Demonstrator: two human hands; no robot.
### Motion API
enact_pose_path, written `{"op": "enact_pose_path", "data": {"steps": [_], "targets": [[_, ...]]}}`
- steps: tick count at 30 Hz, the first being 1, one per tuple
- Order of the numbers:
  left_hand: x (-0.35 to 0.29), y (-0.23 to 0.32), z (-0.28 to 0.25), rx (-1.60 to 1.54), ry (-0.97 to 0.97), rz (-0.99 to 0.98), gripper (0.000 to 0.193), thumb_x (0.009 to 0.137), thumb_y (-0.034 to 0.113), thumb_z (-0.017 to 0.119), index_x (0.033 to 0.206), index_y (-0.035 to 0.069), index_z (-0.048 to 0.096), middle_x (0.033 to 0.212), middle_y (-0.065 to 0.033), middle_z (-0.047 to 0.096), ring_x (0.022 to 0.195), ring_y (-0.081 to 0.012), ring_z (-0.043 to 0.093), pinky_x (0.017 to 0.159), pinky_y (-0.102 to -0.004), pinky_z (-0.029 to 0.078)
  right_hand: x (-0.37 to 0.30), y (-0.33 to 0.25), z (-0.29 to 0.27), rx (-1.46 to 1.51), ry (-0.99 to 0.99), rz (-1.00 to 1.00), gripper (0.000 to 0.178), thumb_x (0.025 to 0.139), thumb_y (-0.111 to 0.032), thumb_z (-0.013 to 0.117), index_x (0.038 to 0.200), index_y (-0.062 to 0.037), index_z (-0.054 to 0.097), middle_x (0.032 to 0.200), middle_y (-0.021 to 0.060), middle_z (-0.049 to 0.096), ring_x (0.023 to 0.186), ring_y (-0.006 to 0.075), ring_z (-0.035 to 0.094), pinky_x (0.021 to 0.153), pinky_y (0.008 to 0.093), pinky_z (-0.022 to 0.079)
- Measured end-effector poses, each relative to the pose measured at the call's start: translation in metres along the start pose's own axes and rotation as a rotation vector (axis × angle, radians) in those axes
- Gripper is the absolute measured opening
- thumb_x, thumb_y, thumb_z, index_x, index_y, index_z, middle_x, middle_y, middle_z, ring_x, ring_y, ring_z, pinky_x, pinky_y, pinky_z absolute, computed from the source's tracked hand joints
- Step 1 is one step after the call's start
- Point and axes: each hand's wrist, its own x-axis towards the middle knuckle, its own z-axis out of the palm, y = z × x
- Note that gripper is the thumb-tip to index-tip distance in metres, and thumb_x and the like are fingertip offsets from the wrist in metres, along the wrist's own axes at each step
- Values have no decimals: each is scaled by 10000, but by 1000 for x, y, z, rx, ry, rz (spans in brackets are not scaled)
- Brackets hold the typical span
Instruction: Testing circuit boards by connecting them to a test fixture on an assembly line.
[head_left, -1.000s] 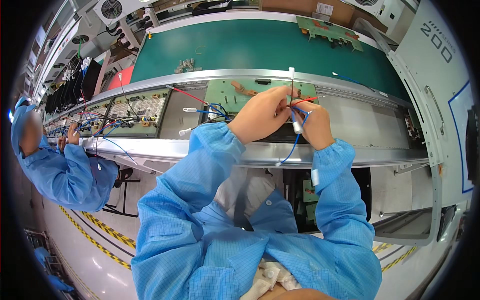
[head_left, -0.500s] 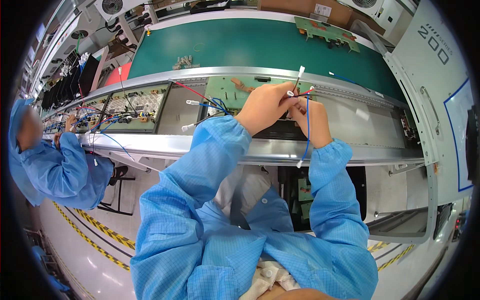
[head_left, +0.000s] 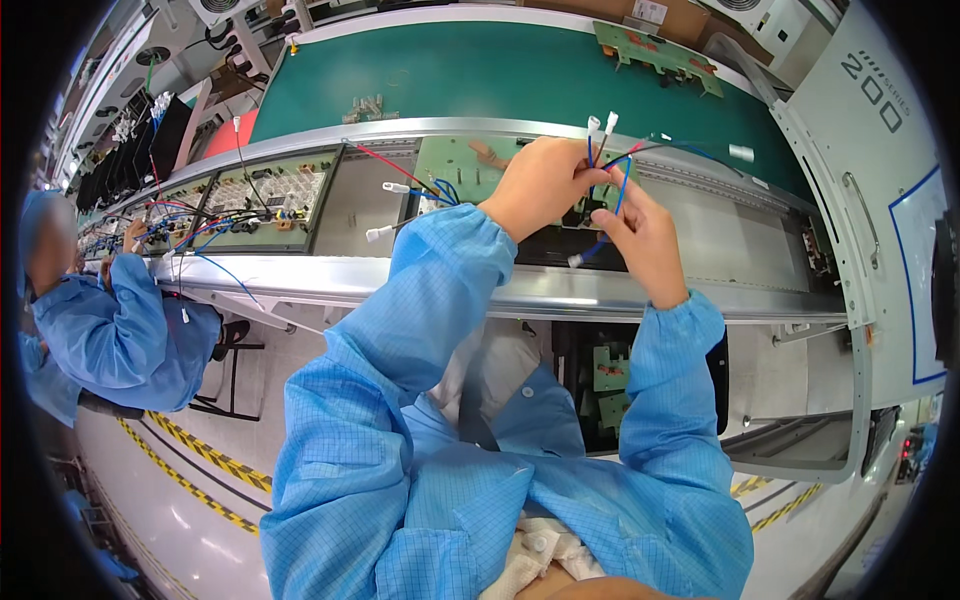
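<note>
My left hand (head_left: 545, 190) is closed in a pinch around a bunch of wires above the circuit board. Two white-tipped wires (head_left: 592, 128) stick up from its fingertips, and a dark wire (head_left: 690, 146) with a white connector reaches out to the right. Close beside it, my right hand (head_left: 642, 232) has thumb and forefinger apart. A blue wire (head_left: 625, 190) runs past these fingers down to a white connector (head_left: 575, 261). Beneath my left hand lies the green circuit board (head_left: 440, 160), partly hidden. More red, blue and black wires (head_left: 440, 190) with white ends spread from its left side.
Metal rails (head_left: 470, 275) edge the line. Wired boards (head_left: 270, 195) sit to the left, where a co-worker in a blue smock (head_left: 120, 330) handles wires. Small metal parts (head_left: 368, 108) and another green board (head_left: 660, 55) lie on the green mat (head_left: 480, 75). A white machine panel (head_left: 890, 200) stands right.
My right hand has drawn slightly down and right, its fingers parting. The blue wire's lower end has swung left and up. The dark wire now extends rightward, and two white tips stand above my left fingers.
</note>
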Motion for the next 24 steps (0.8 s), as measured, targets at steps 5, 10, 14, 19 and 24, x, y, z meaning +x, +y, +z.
{"op": "enact_pose_path", "data": {"steps": [5,10,14,19,24], "targets": [[5,-2,6,-5,-12,13,144,787,139,655,882,32,673,696,-144,630,617,-248,584,594,-339,448,19,2,-4,-159,22,48,456,815,-31,632,1258,-48,524,653,-64,472,560,16,414,477,173,383],[8,-1,5,-35,-62,-25,149,776,125,661,880,18,671,731,-156,644,651,-256,609,626,-337,470,27,2,3,46,55,120,284,830,-68,632,1111,-34,604,639,-38,543,527,19,450,454,171,379],[5,3,2,-16,-67,16,148,776,120,654,869,5,660,746,-166,645,660,-280,624,622,-342,473,28,11,2,-67,103,133,132,845,-107,628,940,-15,635,635,-14,582,538,18,488,451,175,372],[1,-7,7,-46,1,74,169,761,140,659,869,13,631,748,-157,633,681,-306,615,626,-360,474,29,28,11,-199,152,-78,119,840,-103,624,885,8,616,617,9,572,528,48,504,454,198,381],[-4,12,7,94,117,190,198,712,184,678,820,48,584,720,-115,577,716,-310,588,620,-403,453,22,23,17,-279,252,-145,119,799,-84,617,776,31,598,640,168,589,564,259,588,522,333,428]]}}
